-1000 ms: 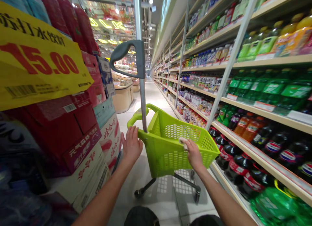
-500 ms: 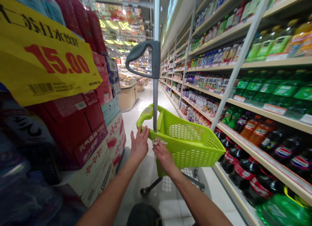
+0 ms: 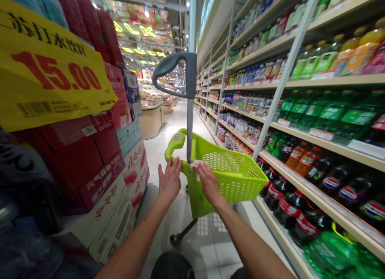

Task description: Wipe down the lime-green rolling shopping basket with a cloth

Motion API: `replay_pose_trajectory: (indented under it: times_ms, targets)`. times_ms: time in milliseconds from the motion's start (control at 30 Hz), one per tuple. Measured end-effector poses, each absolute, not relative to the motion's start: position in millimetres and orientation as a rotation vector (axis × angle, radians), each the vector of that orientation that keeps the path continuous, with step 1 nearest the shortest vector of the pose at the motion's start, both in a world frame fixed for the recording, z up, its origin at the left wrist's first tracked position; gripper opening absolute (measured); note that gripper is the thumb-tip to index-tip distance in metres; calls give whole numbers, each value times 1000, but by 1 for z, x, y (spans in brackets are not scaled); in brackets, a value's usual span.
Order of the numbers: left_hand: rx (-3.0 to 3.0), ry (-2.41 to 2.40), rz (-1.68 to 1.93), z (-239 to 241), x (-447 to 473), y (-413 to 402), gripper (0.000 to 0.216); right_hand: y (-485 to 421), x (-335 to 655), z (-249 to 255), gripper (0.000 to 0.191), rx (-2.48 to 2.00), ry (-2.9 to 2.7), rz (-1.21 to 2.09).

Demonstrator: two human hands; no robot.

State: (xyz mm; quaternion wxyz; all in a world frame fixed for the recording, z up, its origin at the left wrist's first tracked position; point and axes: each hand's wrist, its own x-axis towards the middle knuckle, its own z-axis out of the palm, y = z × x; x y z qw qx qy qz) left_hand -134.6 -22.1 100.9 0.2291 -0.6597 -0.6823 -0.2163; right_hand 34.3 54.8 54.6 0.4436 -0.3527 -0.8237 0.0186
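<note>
A lime-green wheeled shopping basket (image 3: 231,182) stands in the aisle in front of me, with a grey pull handle (image 3: 177,72) on an upright metal pole (image 3: 189,126). My left hand (image 3: 170,182) rests flat against the basket's near rim, left of the pole, fingers stretched out. My right hand (image 3: 207,182) is closed on a small crumpled white cloth (image 3: 195,165) and presses it on the rim at the foot of the pole.
Stacked red and white drink cartons (image 3: 99,166) with a yellow 15.00 price sign (image 3: 51,74) crowd the left. Shelves of bottled soft drinks (image 3: 325,178) run along the right. The tiled aisle floor (image 3: 180,122) stretches ahead to a display counter (image 3: 152,118).
My right hand has slid the cloth along the rim from the basket's right side to the foot of the pole. The left hand stayed at the rim and the basket turned slightly.
</note>
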Motion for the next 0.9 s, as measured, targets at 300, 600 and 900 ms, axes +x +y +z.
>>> replay_pose_trajectory:
  times_ms: [300, 600, 900]
  targets:
    - [-1961, -1683, -725, 89, -97, -21, 53, 65, 54, 63, 42, -985, -2028, 11]
    - [-2088, -1683, -514, 86, -88, -7, 56, 68, 132, 53, 42, -1169, -2018, -105]
    - [-2102, -1743, -466, 78, -60, 1, 56, 73, 116, 28, 54, -1081, -2136, -103]
